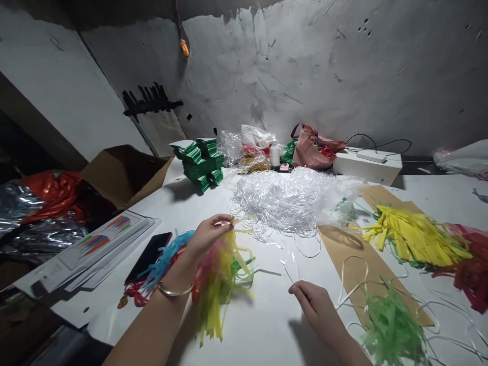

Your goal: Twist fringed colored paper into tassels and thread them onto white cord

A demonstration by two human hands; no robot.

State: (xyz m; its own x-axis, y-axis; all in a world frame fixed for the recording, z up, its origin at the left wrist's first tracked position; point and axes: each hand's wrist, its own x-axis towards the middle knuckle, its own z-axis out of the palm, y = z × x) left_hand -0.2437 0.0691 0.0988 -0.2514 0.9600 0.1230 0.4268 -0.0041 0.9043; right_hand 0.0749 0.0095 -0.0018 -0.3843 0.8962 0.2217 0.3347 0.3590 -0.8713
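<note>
My left hand [208, 235] is raised over the white table [263, 325], fingers pinched on the top of a tassel bundle [217, 284] of yellow, pink and green strips that hangs down from it. A bangle sits on that wrist. My right hand [314, 302] rests low on the table, fingers closed on a thin clear string [292, 272] that runs up toward a heap of white clear cord [282, 201].
Yellow strips [414, 236], red strips [470, 272] and green strips [391, 325] lie right on brown paper [348, 254]. A phone [149, 256], blue strips [168, 256] and printed sheets [95, 244] lie left. Green boxes [202, 162], a white bottle [275, 152], a bag [312, 150] and a white box [368, 168] stand behind.
</note>
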